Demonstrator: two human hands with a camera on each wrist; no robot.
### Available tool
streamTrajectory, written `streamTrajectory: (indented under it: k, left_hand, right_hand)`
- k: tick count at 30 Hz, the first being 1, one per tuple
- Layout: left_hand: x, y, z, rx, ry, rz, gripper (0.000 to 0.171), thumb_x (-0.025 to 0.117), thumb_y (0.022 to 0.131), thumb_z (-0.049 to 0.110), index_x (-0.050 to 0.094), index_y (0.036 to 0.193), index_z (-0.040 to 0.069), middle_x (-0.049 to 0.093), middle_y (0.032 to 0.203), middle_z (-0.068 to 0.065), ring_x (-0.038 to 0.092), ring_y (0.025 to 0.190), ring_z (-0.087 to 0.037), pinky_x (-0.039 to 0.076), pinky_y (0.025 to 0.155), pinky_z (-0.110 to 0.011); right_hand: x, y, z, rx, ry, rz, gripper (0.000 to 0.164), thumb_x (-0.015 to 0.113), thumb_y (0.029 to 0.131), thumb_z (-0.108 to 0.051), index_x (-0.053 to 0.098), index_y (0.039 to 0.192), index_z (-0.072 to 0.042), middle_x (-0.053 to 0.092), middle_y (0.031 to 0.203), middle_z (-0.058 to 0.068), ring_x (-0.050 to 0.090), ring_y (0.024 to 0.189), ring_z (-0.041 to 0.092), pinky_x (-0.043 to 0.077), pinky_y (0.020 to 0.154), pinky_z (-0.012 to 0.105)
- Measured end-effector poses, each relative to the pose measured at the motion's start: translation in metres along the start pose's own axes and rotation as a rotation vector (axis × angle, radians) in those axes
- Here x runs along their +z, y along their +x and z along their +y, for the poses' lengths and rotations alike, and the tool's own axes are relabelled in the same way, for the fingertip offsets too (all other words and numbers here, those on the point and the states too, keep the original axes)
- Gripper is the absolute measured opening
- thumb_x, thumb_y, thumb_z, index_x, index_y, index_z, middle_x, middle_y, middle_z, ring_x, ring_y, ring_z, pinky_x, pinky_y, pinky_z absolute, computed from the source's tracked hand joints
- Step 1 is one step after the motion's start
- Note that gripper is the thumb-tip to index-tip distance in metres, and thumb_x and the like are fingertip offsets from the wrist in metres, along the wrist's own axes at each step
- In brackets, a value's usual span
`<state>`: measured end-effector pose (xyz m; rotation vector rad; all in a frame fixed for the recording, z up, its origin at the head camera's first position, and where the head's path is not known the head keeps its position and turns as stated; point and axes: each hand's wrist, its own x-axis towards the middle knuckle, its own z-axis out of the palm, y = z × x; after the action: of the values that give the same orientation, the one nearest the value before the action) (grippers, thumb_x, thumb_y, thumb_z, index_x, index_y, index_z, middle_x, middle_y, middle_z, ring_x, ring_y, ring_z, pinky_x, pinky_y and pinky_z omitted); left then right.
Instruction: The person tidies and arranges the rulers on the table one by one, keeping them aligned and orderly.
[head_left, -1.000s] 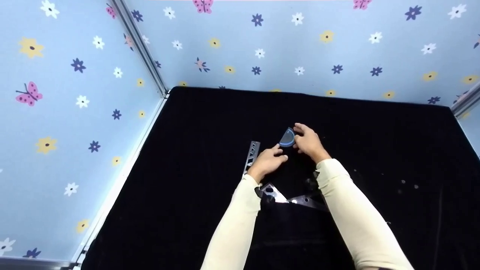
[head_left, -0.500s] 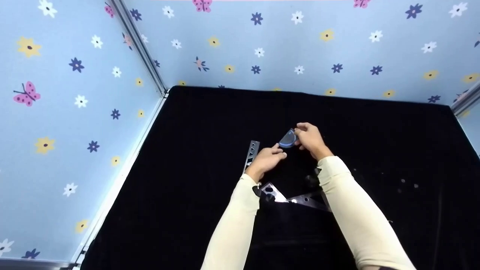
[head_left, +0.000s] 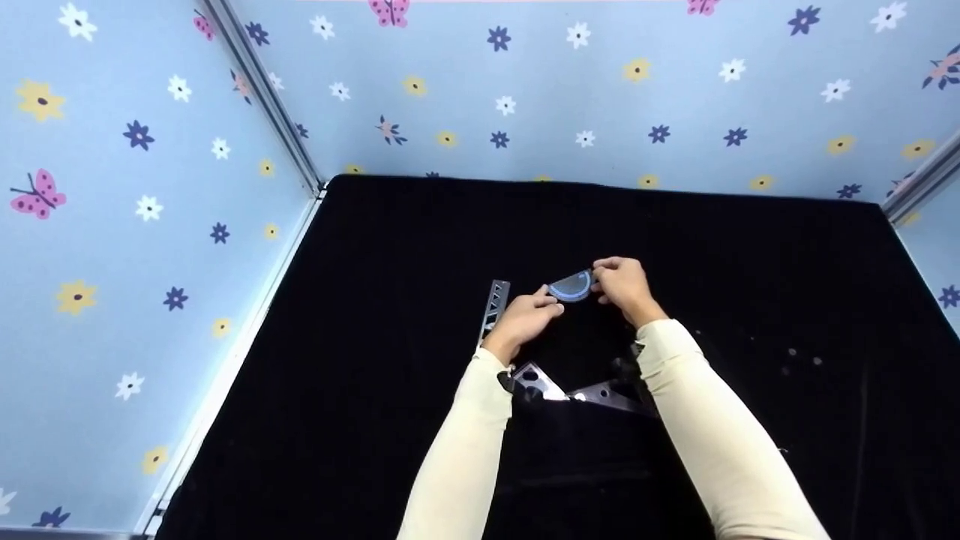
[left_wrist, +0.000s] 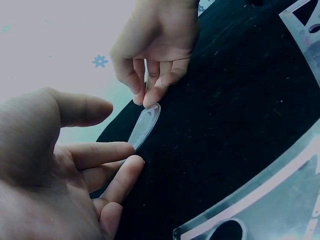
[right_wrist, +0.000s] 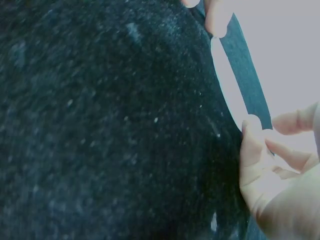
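Note:
A clear protractor [head_left: 571,287] with a blue curved band lies between my two hands over the black cloth, its straight edge on the far side. At its right corner, my right hand [head_left: 623,285] holds it by the fingertips. Bent right fingers [left_wrist: 152,90] gather at that end in the left wrist view. My left hand [head_left: 525,319] touches the left corner with fairly straight fingers [left_wrist: 112,152], its thumb held apart. In the right wrist view the protractor [right_wrist: 229,82] appears nearly edge-on, a fingertip at either end.
A clear ruler [head_left: 493,307] with triangular cut-outs lies left of my left hand, partly covered by it. Two clear flat pieces with holes, a left one [head_left: 541,381] and a right one [head_left: 611,396], lie between my forearms. Flowered walls [head_left: 540,90] bound the black cloth [head_left: 420,240].
My right hand has moved slightly nearer, and the protractor has turned clockwise so its straight edge slopes less. My left hand stays at its corner. The whole view has shifted a little.

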<state>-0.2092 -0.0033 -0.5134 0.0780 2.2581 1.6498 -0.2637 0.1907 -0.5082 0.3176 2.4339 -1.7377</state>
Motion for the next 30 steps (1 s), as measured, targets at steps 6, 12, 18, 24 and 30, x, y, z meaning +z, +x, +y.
streamTrajectory:
  k: [6,12,18,24,30]
  left_hand:
    - [0.001,-0.001,-0.003,0.005,-0.012,0.007,0.042,0.062,0.096,0.02,0.063,0.133,0.0,0.037,0.158,-0.006,0.03,0.146,-0.021,0.024,0.117,-0.029]
    - [0.002,-0.002,-0.004,0.02,0.008,0.001,0.041,0.062,0.095,0.021,0.065,0.131,0.001,0.037,0.158,-0.007,0.031,0.146,-0.021,0.025,0.116,-0.029]
    - [0.001,-0.003,-0.003,0.024,0.001,0.002,0.041,0.061,0.095,0.021,0.065,0.13,0.001,0.036,0.157,-0.009,0.03,0.146,-0.022,0.025,0.117,-0.029]
    - [0.0,-0.003,-0.004,0.021,-0.019,-0.001,0.039,0.061,0.096,0.021,0.067,0.129,0.002,0.036,0.157,-0.009,0.03,0.146,-0.022,0.025,0.116,-0.029]
    - [0.002,-0.003,-0.007,0.026,-0.024,0.007,0.038,0.062,0.095,0.021,0.067,0.128,0.002,0.036,0.157,-0.008,0.029,0.146,-0.022,0.024,0.117,-0.03]
  right_hand:
    - [-0.003,-0.005,0.003,0.008,0.004,0.015,0.03,0.055,0.099,-0.01,0.066,0.119,0.009,0.066,0.105,0.022,0.065,0.084,0.023,0.055,0.058,0.023]
    - [-0.004,-0.01,0.005,0.03,0.069,0.026,0.03,0.055,0.099,-0.009,0.064,0.12,0.012,0.065,0.108,0.022,0.064,0.081,0.018,0.057,0.064,0.024]
    - [-0.004,-0.012,0.006,0.034,0.14,0.02,0.028,0.056,0.097,-0.005,0.064,0.116,0.014,0.065,0.099,0.018,0.063,0.071,0.013,0.057,0.065,0.026]
    - [-0.004,-0.013,0.007,0.051,0.196,0.009,0.028,0.056,0.097,-0.003,0.062,0.117,0.016,0.064,0.094,0.017,0.064,0.067,0.011,0.058,0.066,0.026]
    - [-0.005,-0.013,0.008,0.078,0.213,0.013,0.027,0.056,0.096,-0.001,0.063,0.116,0.016,0.067,0.091,0.018,0.065,0.066,0.012,0.058,0.065,0.025]
